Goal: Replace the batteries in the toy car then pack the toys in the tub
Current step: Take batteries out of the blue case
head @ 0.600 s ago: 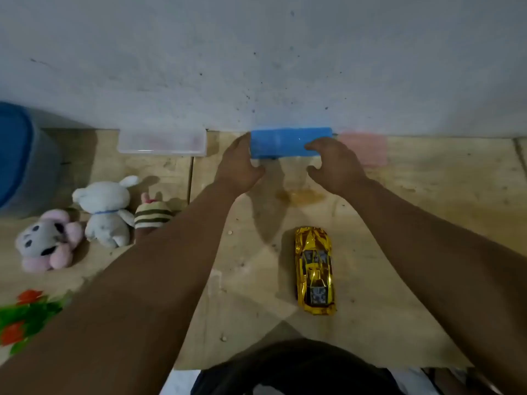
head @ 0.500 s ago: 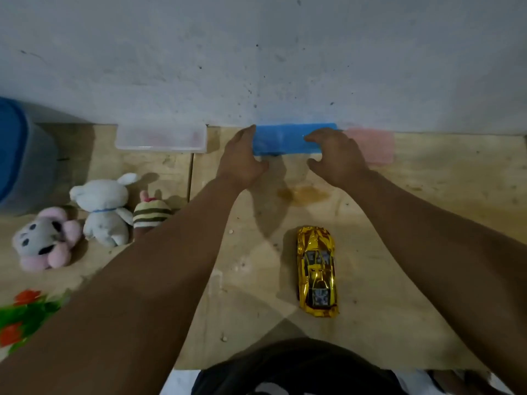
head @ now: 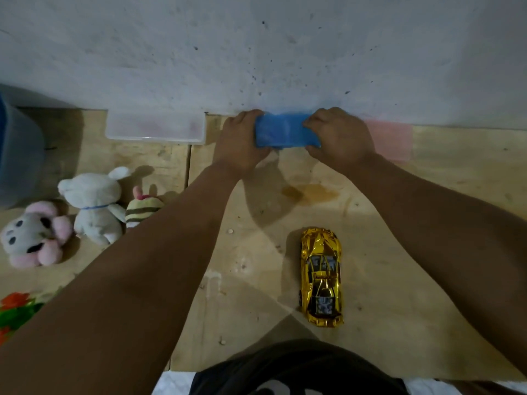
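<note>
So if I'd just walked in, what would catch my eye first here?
Probably the two hands at the far edge of the wooden floor: the left hand and right hand grip the ends of a blue box against the wall. Next, the shiny gold toy car lying alone between the arms, and the plush toys clustered at the left.

The blue box's [head: 286, 132] two ends are covered by the left hand [head: 241, 143] and right hand [head: 339, 138], and what it contains cannot be told. The striped plush [head: 142, 210] is partly hidden behind the left forearm. At the left edge, the frame cuts off the blue tub [head: 17, 155] and the red-and-green toy [head: 14, 312].
</note>
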